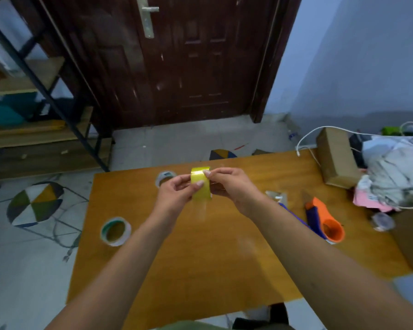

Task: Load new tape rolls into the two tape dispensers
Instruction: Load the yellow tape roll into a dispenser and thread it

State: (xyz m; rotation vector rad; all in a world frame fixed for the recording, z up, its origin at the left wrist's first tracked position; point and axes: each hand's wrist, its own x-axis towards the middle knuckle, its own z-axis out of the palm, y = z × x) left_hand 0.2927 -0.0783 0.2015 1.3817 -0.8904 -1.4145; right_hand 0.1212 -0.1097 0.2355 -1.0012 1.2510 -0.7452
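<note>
Both my hands hold a yellow tape roll (200, 184) upright above the far middle of the wooden table (200, 258). My left hand (177, 191) grips its left side, and my right hand (229, 186) pinches its top edge with fingertips; a loose clear strip hangs below the roll. An orange and blue tape dispenser (324, 220) lies on the table to the right. A second blue dispenser (293, 213) is partly hidden behind my right forearm. A clear tape roll with a green core (115, 231) lies flat at the left, and another roll (165, 178) sits behind my left hand.
A cardboard box (336, 158), a white cable (305, 141) and a pile of cloth (396, 172) crowd the table's right end. A small clear roll (382, 221) lies there too. A patterned stool (35, 203) stands left; a metal shelf (34, 103) and dark door (177, 60) lie beyond.
</note>
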